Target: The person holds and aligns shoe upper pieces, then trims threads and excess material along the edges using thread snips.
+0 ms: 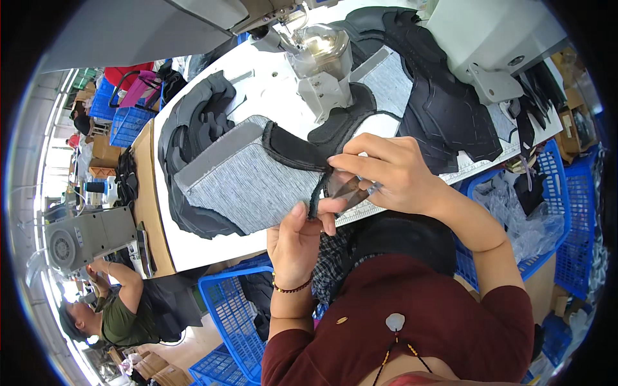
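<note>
My left hand (295, 248) pinches the near right corner of a heathered grey fabric panel (248, 183) between thumb and fingers. Black padded trim (293, 149) is joined along the panel's far right edge. At that same corner my right hand (393, 170) is closed, thumb and forefinger at the dark edge. Metal thread snips (353, 196), partly blurred and covered by the fingers, sit in its grip. The sewing machine head (325, 71) stands just beyond the panel. A second grey panel with black trim (389, 80) lies behind my right hand.
Black padded pieces are piled on the white table (199, 254), left (183, 148) and right (444, 109). Blue baskets stand below the table, left (235, 328) and right (547, 238), the right one holding clear plastic. At the far left a co-worker (122, 309) sits by another machine (90, 238).
</note>
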`<action>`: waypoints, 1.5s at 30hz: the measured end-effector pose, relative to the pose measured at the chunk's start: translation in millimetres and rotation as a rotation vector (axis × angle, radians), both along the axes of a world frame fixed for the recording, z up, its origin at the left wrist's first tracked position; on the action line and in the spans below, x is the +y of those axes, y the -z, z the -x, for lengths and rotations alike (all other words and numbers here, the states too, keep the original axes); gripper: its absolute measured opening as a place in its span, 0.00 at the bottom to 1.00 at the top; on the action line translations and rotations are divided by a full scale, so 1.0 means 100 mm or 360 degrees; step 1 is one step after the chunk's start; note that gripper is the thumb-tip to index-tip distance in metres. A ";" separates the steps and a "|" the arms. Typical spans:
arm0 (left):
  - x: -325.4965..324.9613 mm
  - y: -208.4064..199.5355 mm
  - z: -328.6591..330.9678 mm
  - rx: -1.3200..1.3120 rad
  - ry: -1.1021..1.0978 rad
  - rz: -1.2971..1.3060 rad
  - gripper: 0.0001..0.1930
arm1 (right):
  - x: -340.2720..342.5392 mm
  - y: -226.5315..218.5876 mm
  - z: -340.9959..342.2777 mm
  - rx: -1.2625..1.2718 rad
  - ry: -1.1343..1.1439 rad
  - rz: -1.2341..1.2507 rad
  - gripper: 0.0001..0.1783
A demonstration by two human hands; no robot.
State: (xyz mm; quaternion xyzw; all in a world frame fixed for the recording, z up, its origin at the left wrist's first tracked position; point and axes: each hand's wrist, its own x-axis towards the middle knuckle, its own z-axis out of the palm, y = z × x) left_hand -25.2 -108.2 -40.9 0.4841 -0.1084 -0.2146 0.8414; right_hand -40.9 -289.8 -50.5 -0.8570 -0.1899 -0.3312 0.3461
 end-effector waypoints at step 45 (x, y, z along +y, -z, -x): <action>-0.42 -0.04 -0.14 -0.0238 -0.0276 0.0092 0.19 | -0.17 -0.32 0.17 -0.0281 0.0276 0.0089 0.13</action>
